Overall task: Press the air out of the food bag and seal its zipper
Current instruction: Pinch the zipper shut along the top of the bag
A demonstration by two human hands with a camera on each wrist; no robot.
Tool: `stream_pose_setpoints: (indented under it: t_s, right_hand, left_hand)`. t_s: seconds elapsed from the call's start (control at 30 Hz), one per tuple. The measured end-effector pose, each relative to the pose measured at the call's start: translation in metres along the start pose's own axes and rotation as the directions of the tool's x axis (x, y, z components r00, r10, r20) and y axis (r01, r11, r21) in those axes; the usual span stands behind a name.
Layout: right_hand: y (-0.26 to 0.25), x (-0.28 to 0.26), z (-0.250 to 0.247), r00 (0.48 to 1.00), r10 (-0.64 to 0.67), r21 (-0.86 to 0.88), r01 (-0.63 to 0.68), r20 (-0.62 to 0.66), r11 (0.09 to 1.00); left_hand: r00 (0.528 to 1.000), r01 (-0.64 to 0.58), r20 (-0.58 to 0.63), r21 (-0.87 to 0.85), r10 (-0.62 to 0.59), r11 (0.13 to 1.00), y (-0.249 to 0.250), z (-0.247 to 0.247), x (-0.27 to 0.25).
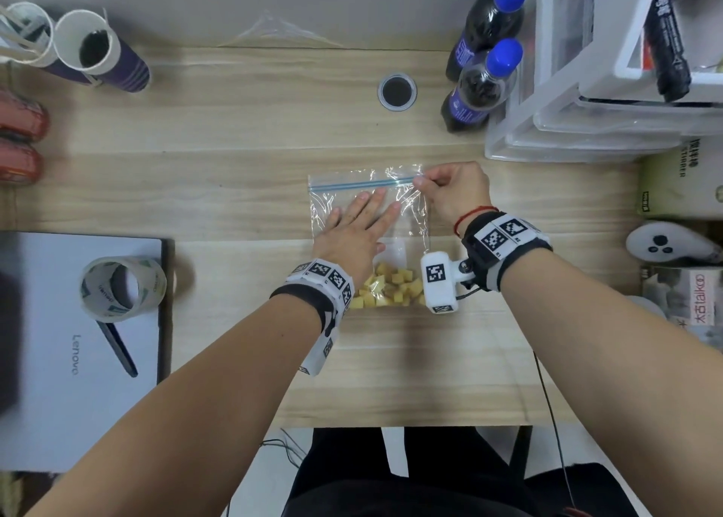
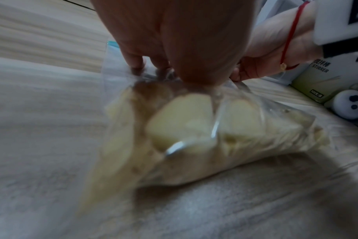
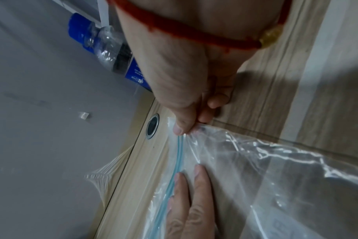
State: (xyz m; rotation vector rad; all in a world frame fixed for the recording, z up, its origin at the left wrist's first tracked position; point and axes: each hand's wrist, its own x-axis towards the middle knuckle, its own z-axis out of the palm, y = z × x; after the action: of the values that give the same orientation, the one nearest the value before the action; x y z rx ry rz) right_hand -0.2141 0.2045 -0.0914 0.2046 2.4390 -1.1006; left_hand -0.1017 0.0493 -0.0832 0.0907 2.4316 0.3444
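roughly mid-task, i'd say. the food bag [image 1: 367,219] lies flat on the wooden table [image 1: 234,133] w/ its blue zipper [image 1: 352,185] along the far edge. the left hand [image 1: 358,228] is spread flat, fingers straight, pressing the clear upper part of the bag just on the near side of the zipper; the yellow food cubes [image 1: 391,287] sit bunched at the bag's near end, behind that palm. the right hand [image 1: 454,191] has thumb and fingers curled, pinching the zipper's right end; in the right wrist view the thumb [image 3: 182,126] sits right on top of the blue strip. so the air looks mostly pushed out, since the plastic under the palm lies flat w/ wrinkles only next to the pinch. whether any of the strip is closed i can't tell; the stretch running left from the pinch prob still needs to be run shut. counts: 1 bag, 1 zipper strip, 2 hands on it. beyond the pinch, 2 blue-capped bottles [image 1: 479,86]; far left of the pressing hand, 1 tape roll [image 1: 123,289] on 1 laptop [image 1: 78,352], plus 2 paper cups [image 1: 88,42].
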Motion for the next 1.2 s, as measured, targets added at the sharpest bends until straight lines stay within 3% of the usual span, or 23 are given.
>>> stream_pose_setpoints:
  t_s: [0.3, 0.4, 0.53, 0.57, 0.63, 0.77, 1.2]
  right_hand:
    - [-0.001, 0.002, 0.002, 0.999, 0.007, -0.022, -0.008, -0.048, 1.000]
    - [0.000, 0.002, 0.000, 1.000, 0.003, 0.001, -0.003, -0.020, 1.000]
    - [0.002, 0.000, -0.002, 1.000, -0.002, 0.041, 0.001, 0.021, 0.999]
    - [0.002, -0.001, -0.001, 1.000, 0.001, 0.057, -0.003, 0.021, 0.998]
    - [0.004, -0.001, 0.002, 1.000, 0.007, 0.091, -0.009, 0.020, 0.996]
    - [0.007, -0.001, 0.003, 1.000, 0.013, 0.131, -0.016, 0.026, 0.991]
    - [0.007, -0.001, 0.000, 1.000, 0.001, 0.094, -0.002, 0.020, 0.996]
  left_hand:
    - [1.000, -0.008, -0.003, -0.058, 0.008, 0.998, -0.003, -0.002, 0.000]
    - [0.984, -0.001, -0.178, -0.076, -0.012, 0.997, 0.001, -0.017, -0.002]
    - [0.882, 0.044, -0.456, -0.162, -0.115, 0.986, 0.009, -0.065, 0.023]
    - [0.875, 0.055, -0.462, -0.206, -0.146, 0.977, 0.010, -0.074, 0.033]
    - [0.916, 0.078, -0.362, -0.268, -0.175, 0.960, 0.011, -0.084, 0.051]
    - [0.978, 0.086, -0.164, -0.234, -0.126, 0.969, 0.012, -0.083, 0.069]
    - [0.963, 0.049, -0.241, -0.285, -0.121, 0.957, 0.007, -0.065, 0.075]
